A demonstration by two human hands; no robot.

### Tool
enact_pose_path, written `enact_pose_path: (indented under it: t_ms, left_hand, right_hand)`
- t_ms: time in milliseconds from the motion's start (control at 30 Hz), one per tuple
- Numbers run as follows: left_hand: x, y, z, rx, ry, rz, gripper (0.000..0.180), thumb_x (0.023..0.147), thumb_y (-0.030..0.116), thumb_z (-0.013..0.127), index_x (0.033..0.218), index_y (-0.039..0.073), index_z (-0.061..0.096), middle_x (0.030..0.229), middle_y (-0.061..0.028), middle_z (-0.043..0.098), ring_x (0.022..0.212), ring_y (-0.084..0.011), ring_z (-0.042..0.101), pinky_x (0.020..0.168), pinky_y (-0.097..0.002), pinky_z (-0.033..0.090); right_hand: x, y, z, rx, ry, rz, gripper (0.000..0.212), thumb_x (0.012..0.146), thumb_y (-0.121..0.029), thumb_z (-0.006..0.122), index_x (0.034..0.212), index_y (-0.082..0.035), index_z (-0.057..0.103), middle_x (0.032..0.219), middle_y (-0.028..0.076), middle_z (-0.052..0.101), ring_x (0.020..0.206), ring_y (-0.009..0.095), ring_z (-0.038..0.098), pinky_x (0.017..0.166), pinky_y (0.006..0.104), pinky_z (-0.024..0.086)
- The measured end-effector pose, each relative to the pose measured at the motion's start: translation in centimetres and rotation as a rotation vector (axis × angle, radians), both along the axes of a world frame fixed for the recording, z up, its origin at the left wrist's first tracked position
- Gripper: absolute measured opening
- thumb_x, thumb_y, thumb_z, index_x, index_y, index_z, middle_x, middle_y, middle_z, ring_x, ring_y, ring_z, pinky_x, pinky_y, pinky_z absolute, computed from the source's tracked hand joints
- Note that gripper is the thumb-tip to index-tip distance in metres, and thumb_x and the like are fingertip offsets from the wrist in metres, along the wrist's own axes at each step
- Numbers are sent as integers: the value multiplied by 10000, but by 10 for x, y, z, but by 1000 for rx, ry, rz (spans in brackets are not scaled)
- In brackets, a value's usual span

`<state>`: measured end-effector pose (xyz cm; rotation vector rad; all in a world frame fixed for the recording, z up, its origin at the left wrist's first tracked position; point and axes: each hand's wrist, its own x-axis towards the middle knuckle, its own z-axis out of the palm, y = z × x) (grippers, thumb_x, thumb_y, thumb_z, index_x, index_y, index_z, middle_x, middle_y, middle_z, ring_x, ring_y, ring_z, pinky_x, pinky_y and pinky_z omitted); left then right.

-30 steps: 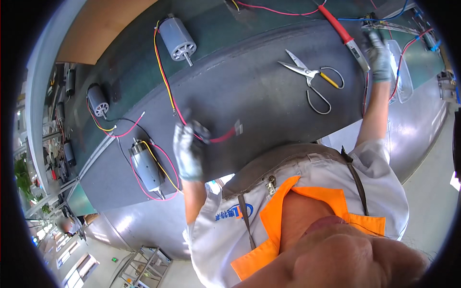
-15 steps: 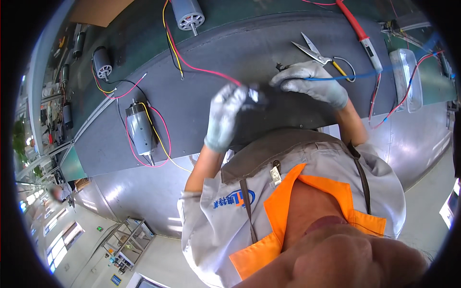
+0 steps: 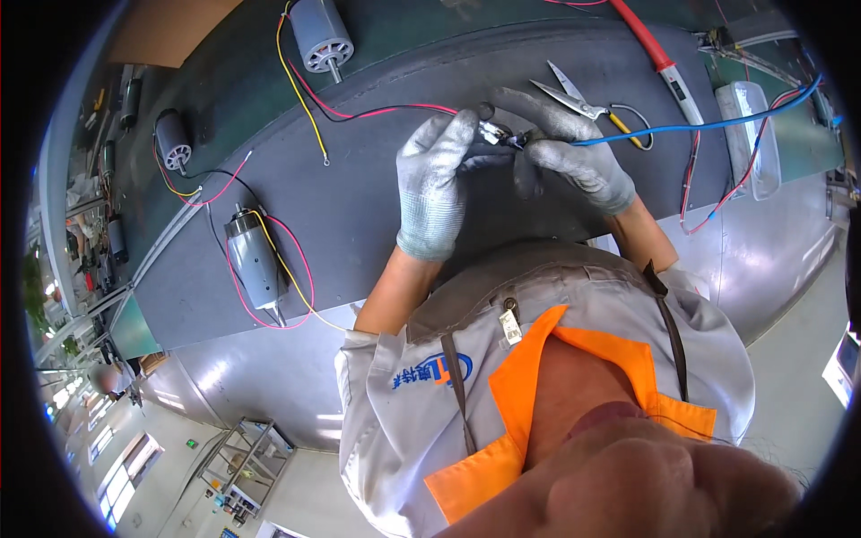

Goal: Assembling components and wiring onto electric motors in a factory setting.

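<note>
My left hand (image 3: 432, 184), in a grey-white glove, pinches a small white connector (image 3: 490, 134) at the end of red and black wires (image 3: 395, 108). Those wires run back to a grey cylindrical motor (image 3: 321, 38) at the far side, with its shaft toward me. My gloved right hand (image 3: 587, 170) is closed round the end of a blue cable (image 3: 691, 132). A small dark tip (image 3: 518, 141) on that end meets the connector or lies right against it; the fingers partly hide the join.
Scissors with a yellow grip (image 3: 583, 103) lie beyond my right hand, near a red-handled tool (image 3: 659, 58) and a clear plastic tray (image 3: 753, 143). Leftward are two more wired motors (image 3: 254, 260), (image 3: 173, 141). A dark mat (image 3: 350, 211) covers the bench.
My right hand has come left and turned toward my left hand, bringing the blue cable's end up to the connector. The view has shifted slightly.
</note>
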<state>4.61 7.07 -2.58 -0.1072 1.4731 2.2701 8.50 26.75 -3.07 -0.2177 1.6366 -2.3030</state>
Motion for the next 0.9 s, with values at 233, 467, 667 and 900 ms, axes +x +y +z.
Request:
enact_pose_path:
  t_ms: [233, 467, 667, 900]
  left_hand:
    - [5, 8, -14, -51, 96, 74, 244, 1029, 199, 583, 1071, -21, 680, 919, -74, 724, 820, -128, 678, 758, -254, 534]
    - [5, 7, -4, -146, 183, 23, 274, 1053, 205, 531, 1070, -27, 677, 958, -84, 726, 847, -122, 673, 784, -266, 537]
    - [7, 6, -4, -137, 157, 16, 273, 1052, 198, 532, 1073, -37, 669, 1006, -103, 732, 851, -137, 674, 788, -261, 534]
    - [13, 12, -8, 65, -21, 22, 192, 1007, 161, 630, 1068, -7, 700, 966, -23, 698, 891, -75, 609, 839, -240, 474]
  right_hand:
    - [-1, -5, -6, -80, 9, -9, 625, 1008, -273, 574, 1521, 19, 371, 841, 87, 698, 732, 128, 635, 659, 275, 504]
    - [0, 1, -13, -95, 40, -72, 626, 1000, -283, 577, 1508, 29, 388, 842, 92, 697, 710, 138, 640, 634, 276, 500]
    - [0, -2, -14, -108, 29, -59, 633, 996, -283, 583, 1510, 29, 387, 999, 110, 711, 721, 142, 645, 637, 280, 507]
    - [1, -7, -11, -140, 19, -90, 642, 987, -280, 599, 1512, 22, 384, 1072, 131, 704, 732, 136, 651, 628, 264, 514]
